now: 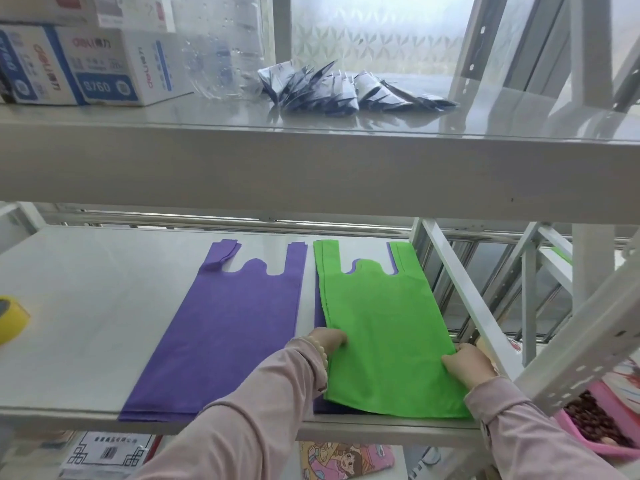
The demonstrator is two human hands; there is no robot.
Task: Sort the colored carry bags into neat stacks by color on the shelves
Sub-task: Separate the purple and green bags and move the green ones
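Pinched green bag [388, 334], left grip [329, 339] at nine o'clock, right grip [467, 363] at three, on white shelf [86, 323] beside purple bag [225, 323]; frosted window [381, 32] beyond.

purple bag [221, 327], green bag [384, 327], yellow tape roll [10, 322], pink sleeves [242, 427], white shelf [86, 306]

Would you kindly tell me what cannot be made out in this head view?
Head view:
1. How many bags lie under the green bag: it covers all but purple slivers.
2. Fingertips of the left hand and right hand: hidden at that bag's edges.
3. Yellow tape roll: cut off by the left frame edge.
4. Small print on the boxes: blurred.
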